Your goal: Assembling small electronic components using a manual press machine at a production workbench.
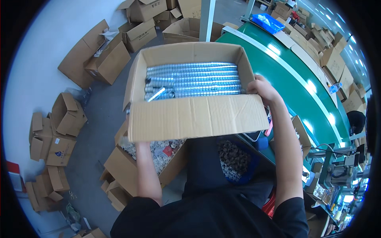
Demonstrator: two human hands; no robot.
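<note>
An open cardboard box (198,117) is held up in front of me, its near flap hanging toward me. Inside lie rows of shiny silver metal rings (194,79), stacked end to end like tubes. One short piece lies askew on top at the near left. My right hand (262,90) is closed around the box's right edge, thumb and fingers at the near right corner. My left hand (142,146) supports the box at its near left; the flap hides most of it, and its fingers hardly show.
A green conveyor table (285,75) with a blue tray (268,23) runs along the right. Below the box stand a carton of small pale parts (162,158) and a blue tub of dark parts (234,158). Several cartons (109,59) line the left wall. A metal post (207,20) rises behind.
</note>
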